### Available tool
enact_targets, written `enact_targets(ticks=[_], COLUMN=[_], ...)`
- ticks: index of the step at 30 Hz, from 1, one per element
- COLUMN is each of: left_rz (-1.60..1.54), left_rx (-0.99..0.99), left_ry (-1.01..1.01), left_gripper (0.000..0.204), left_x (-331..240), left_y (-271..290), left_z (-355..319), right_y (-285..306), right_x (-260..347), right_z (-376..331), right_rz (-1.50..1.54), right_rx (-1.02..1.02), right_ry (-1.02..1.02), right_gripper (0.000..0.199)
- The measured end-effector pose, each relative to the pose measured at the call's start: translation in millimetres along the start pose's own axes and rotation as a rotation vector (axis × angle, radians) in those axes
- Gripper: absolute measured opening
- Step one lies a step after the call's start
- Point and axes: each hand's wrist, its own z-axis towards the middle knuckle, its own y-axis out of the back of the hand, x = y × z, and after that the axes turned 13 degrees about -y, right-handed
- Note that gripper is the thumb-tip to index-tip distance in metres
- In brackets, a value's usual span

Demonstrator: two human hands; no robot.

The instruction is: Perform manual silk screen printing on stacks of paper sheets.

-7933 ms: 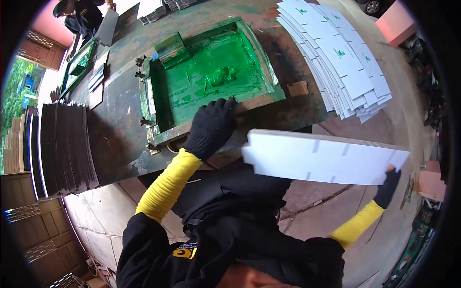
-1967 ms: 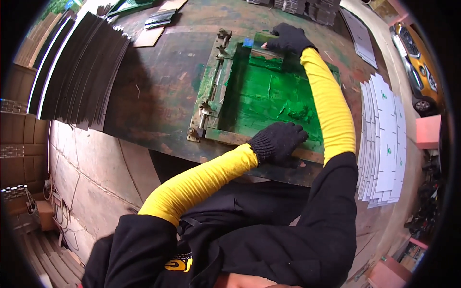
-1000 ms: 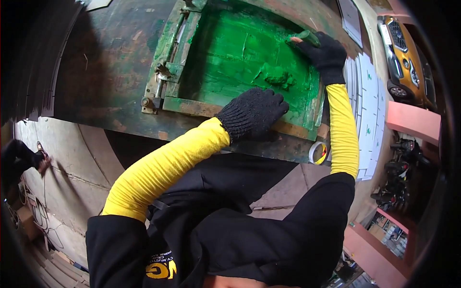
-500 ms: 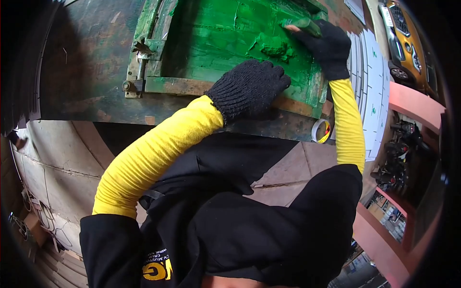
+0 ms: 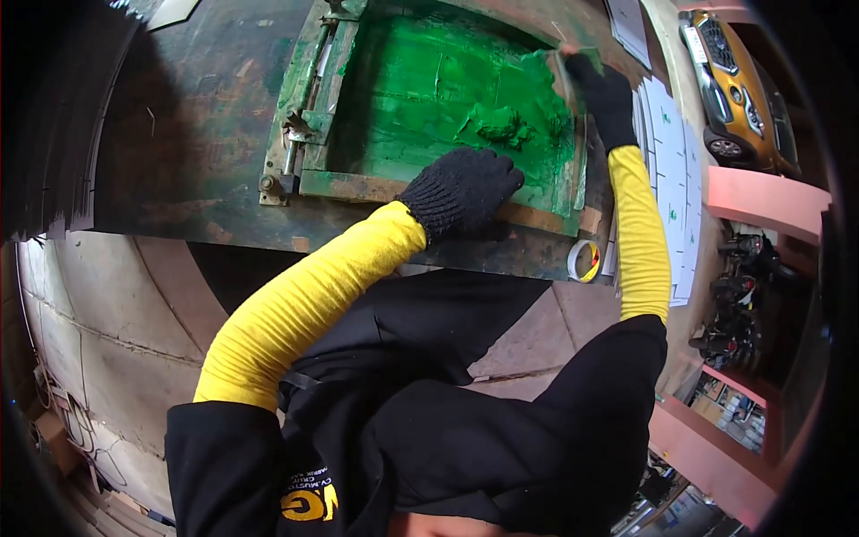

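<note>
On the bench [image 5: 197,152], at 12 o'clock in our view, we record a wooden frame [image 5: 344,186] with green paint [image 5: 403,94] spread across its inside. Taking the frame as a dial, far side 12: at 2 o'clock the right hand [image 5: 608,103], in a black glove, is closed around a green scraper [image 5: 587,60]; both are blurred, and we cannot tell whether the blade touches the paint. At 6 o'clock the left hand [image 5: 465,191], gloved likewise, lies over the near rail, back upward; its thumb is hidden, so we cannot tell whether it grips. A thick lump of paint [image 5: 503,128] sits at 4 o'clock. We note a roll of tape [image 5: 590,266] at 5 o'clock, by the bench's near edge, and stacked white sheets [image 5: 676,179] between 3 and 4.
</note>
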Motion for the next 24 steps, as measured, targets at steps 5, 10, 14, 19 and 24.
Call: enact_targets(ticks=[5, 10, 14, 19, 24], left_rz=[-0.016, -0.008, -0.018, -0.053, -0.097], left_rx=[0.052, 0.045, 0.02, -0.003, 0.041], left_ry=[0.038, 0.025, 0.02, 0.033, 0.041], left_gripper=[0.064, 0.063, 0.061, 0.061, 0.064], left_x=[-2, -2, -3, 1, 2], left_y=[10, 9, 6, 5, 6], left_z=[1, 1, 2, 2, 1], right_y=[-27, -55, -75, -100, -103], right_x=[38, 174, 208, 213, 211], right_z=[38, -2, 4, 7, -4], right_rz=[-0.14, -0.202, -0.167, -0.215, -0.065], right_rx=[-0.279, -0.318, -0.231, -0.24, -0.286], right_ry=[0.382, 0.533, 0.468, 0.653, 0.735], right_gripper=[0.047, 0.06, 0.072, 0.069, 0.065])
